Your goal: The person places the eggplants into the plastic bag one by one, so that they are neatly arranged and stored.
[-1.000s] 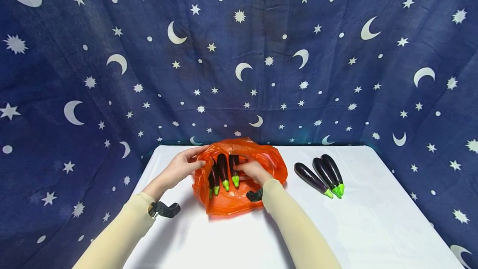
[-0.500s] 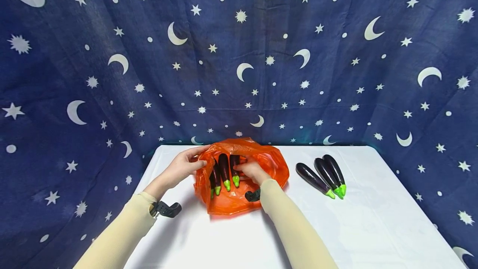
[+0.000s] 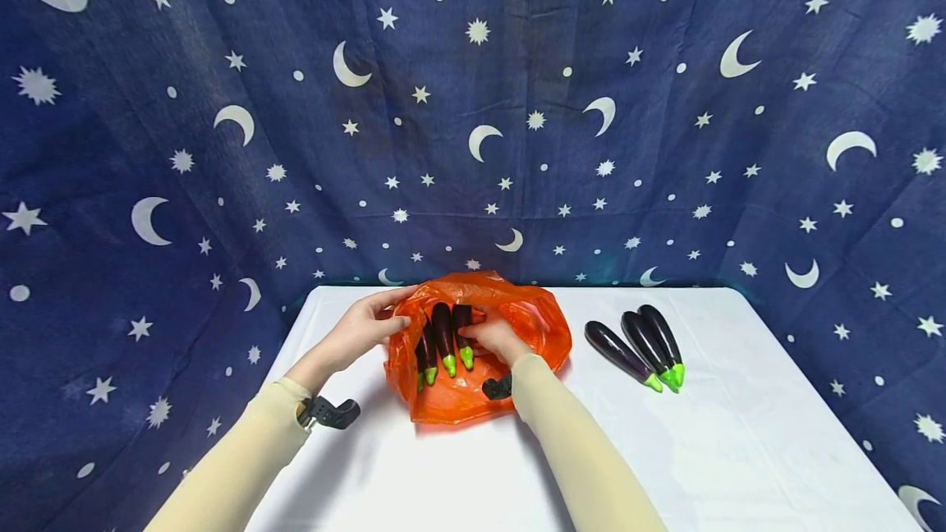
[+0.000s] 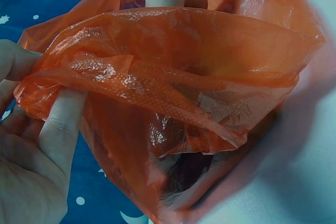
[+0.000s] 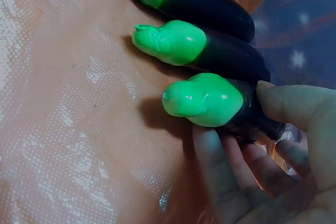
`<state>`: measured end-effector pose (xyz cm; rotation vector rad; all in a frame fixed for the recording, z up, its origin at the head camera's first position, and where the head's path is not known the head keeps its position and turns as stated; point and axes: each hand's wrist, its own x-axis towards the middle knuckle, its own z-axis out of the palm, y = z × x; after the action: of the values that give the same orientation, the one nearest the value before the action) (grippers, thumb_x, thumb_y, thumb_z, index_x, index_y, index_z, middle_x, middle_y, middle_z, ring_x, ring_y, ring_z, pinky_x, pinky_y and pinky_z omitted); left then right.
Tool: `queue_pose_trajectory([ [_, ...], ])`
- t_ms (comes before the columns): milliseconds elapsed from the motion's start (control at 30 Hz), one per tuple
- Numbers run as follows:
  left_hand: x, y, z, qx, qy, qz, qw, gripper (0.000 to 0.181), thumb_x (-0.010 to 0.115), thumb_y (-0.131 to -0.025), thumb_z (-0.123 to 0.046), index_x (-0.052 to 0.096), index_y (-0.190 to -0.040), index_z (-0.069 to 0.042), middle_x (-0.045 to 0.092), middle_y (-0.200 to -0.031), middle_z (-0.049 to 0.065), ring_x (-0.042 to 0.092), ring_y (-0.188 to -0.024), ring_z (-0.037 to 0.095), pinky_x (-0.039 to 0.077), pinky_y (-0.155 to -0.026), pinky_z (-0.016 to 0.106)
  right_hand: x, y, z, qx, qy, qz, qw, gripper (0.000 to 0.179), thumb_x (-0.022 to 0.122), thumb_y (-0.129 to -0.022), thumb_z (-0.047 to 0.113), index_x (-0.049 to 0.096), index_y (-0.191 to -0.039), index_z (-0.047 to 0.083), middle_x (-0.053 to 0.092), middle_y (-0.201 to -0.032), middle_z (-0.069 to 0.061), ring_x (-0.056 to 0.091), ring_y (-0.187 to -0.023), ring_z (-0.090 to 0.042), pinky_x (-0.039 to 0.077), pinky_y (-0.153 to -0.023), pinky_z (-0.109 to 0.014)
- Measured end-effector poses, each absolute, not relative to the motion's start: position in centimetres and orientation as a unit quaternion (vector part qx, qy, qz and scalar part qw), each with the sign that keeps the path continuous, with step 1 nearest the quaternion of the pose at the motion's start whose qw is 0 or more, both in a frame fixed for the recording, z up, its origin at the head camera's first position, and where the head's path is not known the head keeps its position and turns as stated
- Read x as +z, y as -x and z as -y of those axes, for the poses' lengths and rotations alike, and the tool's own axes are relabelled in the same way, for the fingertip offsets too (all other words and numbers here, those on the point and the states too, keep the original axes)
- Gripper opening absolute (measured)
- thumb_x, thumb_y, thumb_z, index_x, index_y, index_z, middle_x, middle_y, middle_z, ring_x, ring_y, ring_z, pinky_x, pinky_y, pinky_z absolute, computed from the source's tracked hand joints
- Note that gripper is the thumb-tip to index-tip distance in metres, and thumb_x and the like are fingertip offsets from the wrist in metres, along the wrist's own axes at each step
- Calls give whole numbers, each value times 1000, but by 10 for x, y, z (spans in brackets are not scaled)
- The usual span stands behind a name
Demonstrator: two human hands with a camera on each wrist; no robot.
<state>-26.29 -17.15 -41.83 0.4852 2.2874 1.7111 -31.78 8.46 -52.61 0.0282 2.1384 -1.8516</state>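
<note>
An orange plastic bag (image 3: 461,407) lies on the white table with its mouth facing me. My left hand (image 3: 360,333) pinches the rim at the bag's left side; in the left wrist view the crumpled film (image 4: 39,98) sits between thumb and fingers. Inside, several dark purple eggplants (image 3: 443,335) lie side by side, green caps toward me. My right hand (image 3: 501,338) reaches into the mouth and grips the rightmost eggplant (image 5: 212,100), thumb on one side and fingers underneath. A neighbouring eggplant (image 5: 173,43) lies right beside it. The far ends of the eggplants are partly hidden.
Three more eggplants lie fanned on the table (image 3: 746,433) to the right of the bag: one at the left (image 3: 619,353), the other two (image 3: 660,335) close together. A dark blue curtain (image 3: 473,105) with moons and stars rises behind the table.
Both hands keep their places at the bag, the right still on the same eggplant. The right forearm has shifted slightly left, and the head view has moved a little.
</note>
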Motion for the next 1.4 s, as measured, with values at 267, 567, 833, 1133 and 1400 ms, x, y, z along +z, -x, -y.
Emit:
queue_pose_trajectory([
  [267, -418, 263, 171, 589, -171, -780, 124, 56, 65, -96, -8, 52, -151, -12, 66, -126, 15, 65, -89, 28, 59, -65, 35, -526, 315, -85, -648, -5, -745, 155, 65, 73, -91, 0, 45, -149, 2, 66, -120, -17, 70, -83, -26, 61, -73, -43],
  [567, -418, 263, 171, 583, -174, -784, 123, 55, 64, -97, -9, 53, -151, -15, 66, -126, 14, 65, -89, 25, 59, -67, 35, -525, 312, -87, -652, -6, -743, 151, 67, 74, -89, 1, 45, -149, 0, 60, -113, -18, 67, -77, -26, 61, -71, -40],
  [833, -419, 265, 172, 576, -176, -789, 117, 55, 64, -97, -9, 53, -151, -14, 66, -125, 15, 65, -87, 25, 59, -65, 37, -519, 310, -91, -642, 1, -754, 141, 68, 75, -89, 0, 44, -150, 0, 59, -120, -21, 71, -87, -34, 61, -77, -44],
  [1133, -418, 263, 171, 569, -174, -796, 113, 54, 65, -97, -10, 54, -150, -15, 66, -125, 14, 65, -87, 26, 58, -63, 35, -509, 301, -97, -603, 56, -786, 123, 70, 75, -87, 2, 45, -150, -1, 63, -117, -25, 68, -91, -42, 60, -79, -49],
  [1400, -419, 263, 169, 565, -176, -798, 110, 55, 65, -97, -11, 54, -150, -16, 66, -126, 14, 65, -91, 27, 58, -64, 33, -495, 277, -111, -579, 122, -791, 156, 69, 78, -89, 11, 47, -151, 3, 53, -140, -26, 68, -98, -43, 60, -78, -50],
])
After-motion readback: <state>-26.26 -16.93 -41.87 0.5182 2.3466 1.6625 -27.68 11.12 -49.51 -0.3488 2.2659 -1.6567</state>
